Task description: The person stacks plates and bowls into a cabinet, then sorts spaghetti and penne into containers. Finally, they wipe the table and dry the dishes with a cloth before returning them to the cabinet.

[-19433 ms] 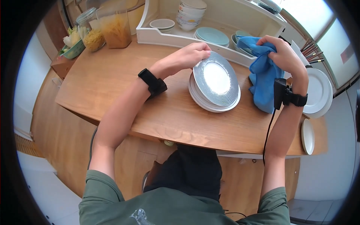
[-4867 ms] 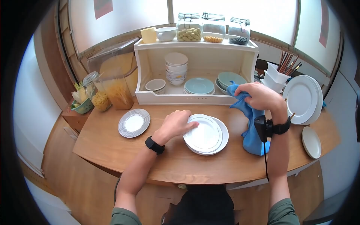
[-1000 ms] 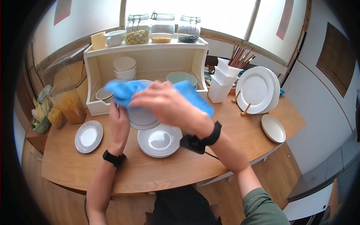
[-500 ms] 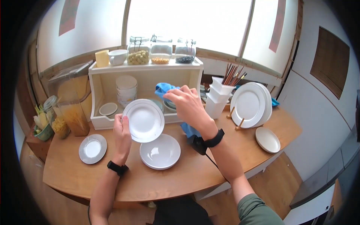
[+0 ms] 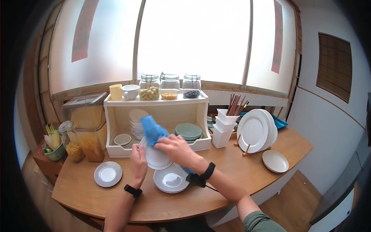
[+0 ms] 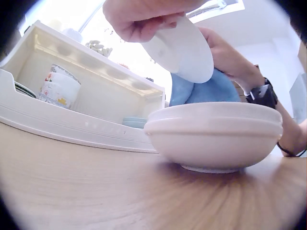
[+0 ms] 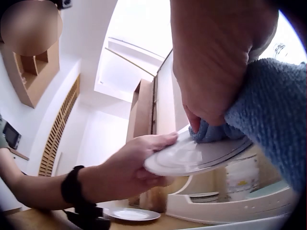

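My left hand (image 5: 138, 164) grips the left edge of a white plate (image 5: 157, 159), which is tilted above the table. With my right hand (image 5: 179, 151) I hold a blue cloth (image 5: 154, 130) against the plate's face; the right wrist view shows the cloth (image 7: 216, 132) pressed on it, with part hanging off to the side. Beneath the plate are two stacked white bowls (image 5: 171, 178), seen side-on in the left wrist view (image 6: 216, 129). Part of the plate's upper face is hidden by the cloth and fingers.
A ridged plate (image 5: 108, 174) lies at the left. Behind stands a white shelf (image 5: 154, 103) with bowls, plates and jars. White plates (image 5: 253, 131) stand in a wooden rack at the right, near a shallow dish (image 5: 275, 161) and white holders (image 5: 222, 133) with chopsticks.
Since half a second ago, the cloth in my right hand has come down onto the plate from the right. The head view has tilted upward. Earlier, the plate lay on the stack.
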